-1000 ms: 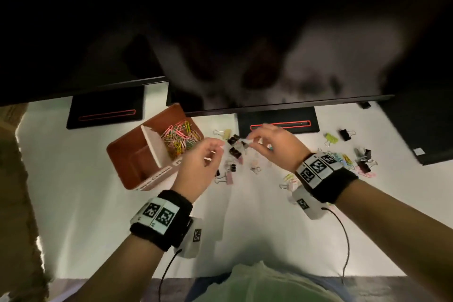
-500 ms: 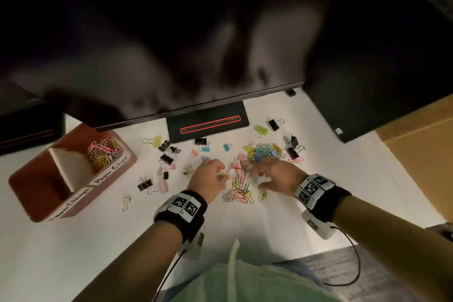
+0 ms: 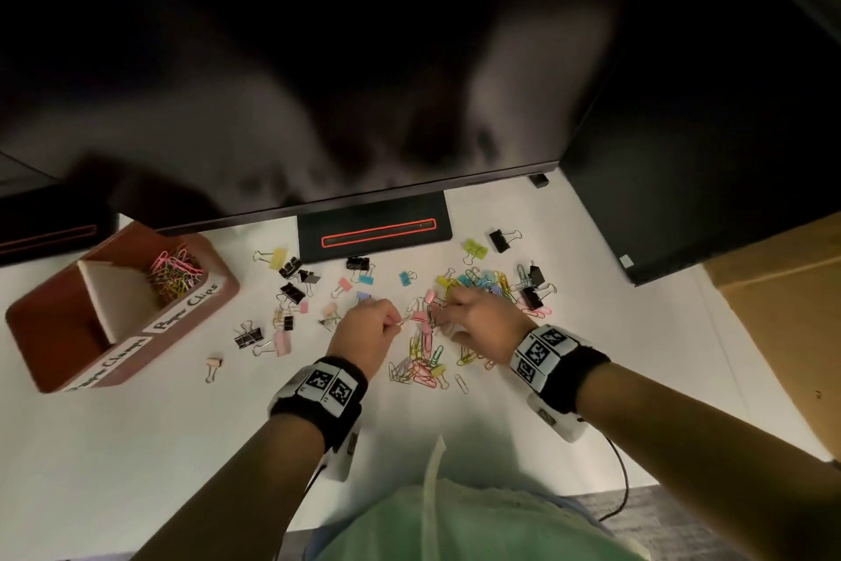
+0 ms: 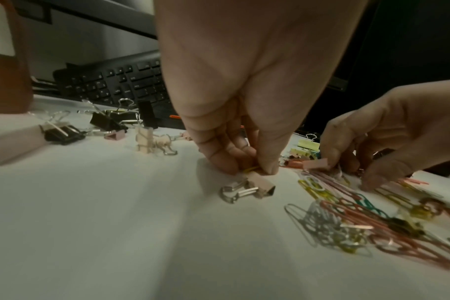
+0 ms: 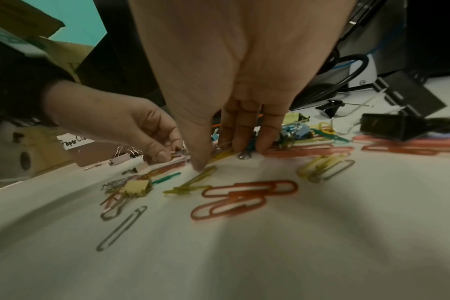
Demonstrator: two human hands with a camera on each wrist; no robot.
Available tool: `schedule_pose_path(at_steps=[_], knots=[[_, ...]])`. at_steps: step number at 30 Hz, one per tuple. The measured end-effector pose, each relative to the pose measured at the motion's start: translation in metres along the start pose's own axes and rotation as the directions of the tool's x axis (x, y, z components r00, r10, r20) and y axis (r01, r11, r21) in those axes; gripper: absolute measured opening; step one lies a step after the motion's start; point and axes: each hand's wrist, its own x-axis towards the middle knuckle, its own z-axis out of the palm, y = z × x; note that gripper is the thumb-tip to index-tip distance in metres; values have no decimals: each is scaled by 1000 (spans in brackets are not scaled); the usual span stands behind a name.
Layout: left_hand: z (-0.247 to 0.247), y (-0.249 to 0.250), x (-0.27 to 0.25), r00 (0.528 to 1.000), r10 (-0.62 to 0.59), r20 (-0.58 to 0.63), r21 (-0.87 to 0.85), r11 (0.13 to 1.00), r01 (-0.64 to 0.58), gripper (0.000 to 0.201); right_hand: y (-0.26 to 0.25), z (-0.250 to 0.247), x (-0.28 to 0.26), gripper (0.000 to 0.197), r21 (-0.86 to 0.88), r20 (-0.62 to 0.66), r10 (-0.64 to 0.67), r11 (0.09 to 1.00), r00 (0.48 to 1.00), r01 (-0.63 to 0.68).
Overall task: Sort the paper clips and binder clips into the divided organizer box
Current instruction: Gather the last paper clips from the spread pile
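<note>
A red-brown organizer box (image 3: 50, 333) stands at the left. Its far compartment, labelled "Paper Clips", holds coloured paper clips (image 3: 175, 271); the near one shows only its floor. Black and pastel binder clips (image 3: 291, 294) lie scattered on the white table (image 3: 136, 446). A pile of paper clips (image 3: 423, 360) sits between my hands. My left hand (image 3: 396, 321) pinches a yellow paper clip (image 4: 252, 168) just above a small pink binder clip (image 4: 260, 184). My right hand (image 3: 439, 315) has its thumb and fingertips (image 5: 244, 148) set apart and pressed down on the pile.
A wide dark monitor (image 3: 318, 82) overhangs the back of the table, its stand base (image 3: 373, 228) behind the clips. A second dark screen (image 3: 682, 196) and a cardboard box (image 3: 782, 333) flank the right. A black keyboard (image 4: 121, 83) lies under the monitor.
Both hands have left the spot beside the organizer box and moved right to the paper clip pile. The view swung right with them. My left hand now pinches a clip.
</note>
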Motion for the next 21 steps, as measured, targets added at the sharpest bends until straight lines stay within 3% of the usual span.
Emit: schedule_pose_path(at_steps=[8,11,15,18,21], knots=[[-11,-14,3,998,53,-44,48,998,-50,8,4,0,5,19,-26,-61,-23,999,998,21],[-13,-15,2,995,76,-57,3,997,-76,7,6,-4,0,18,-48,-41,-58,997,997,56],[-12,-7,2,993,95,-68,-105,989,-102,3,9,-4,-3,15,-15,-3,-2,1000,1000,2],[-9,3,5,999,34,-22,-196,980,-37,17,8,-7,-5,17,20,50,40,999,998,-41],[-5,11,11,1000,-7,-7,-177,984,6,29,7,-8,-8,18,49,94,38,998,995,-43]])
